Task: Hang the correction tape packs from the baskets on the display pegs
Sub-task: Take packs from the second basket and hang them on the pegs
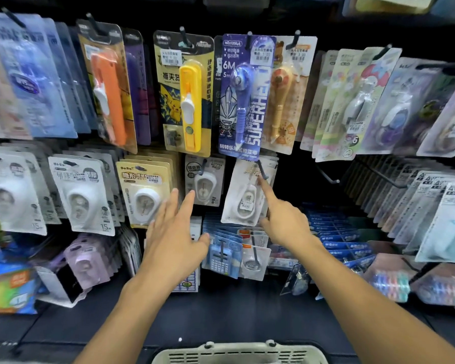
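Your left hand (176, 232) is stretched forward with the fingers straight and spread; its grip is apart and holds nothing. The fingertips are just below a white correction tape pack with a grey card (205, 181), and to the left of them hangs a yellow-carded pack (145, 193) on its own peg.

Your right hand (284, 219) points up with the index finger (264, 189) straight, while the other fingers are curled in. I cannot see that this grip is clamped on anything. The fingertip is at the outer end of a dark display peg (262, 169), touching it or just under it; I cannot tell which. On this peg, directly left of your right hand, hangs a white correction tape pack (243, 195), a little tilted.

Above both hands hang the blue "SUPERHERO" pack (244, 95) and a yellow retractable one (188, 95). To the right of your right hand one peg (327, 176) is bare.

Below your forearms, at the bottom edge, you see the rim of a beige basket (239, 352); its inside is not visible.
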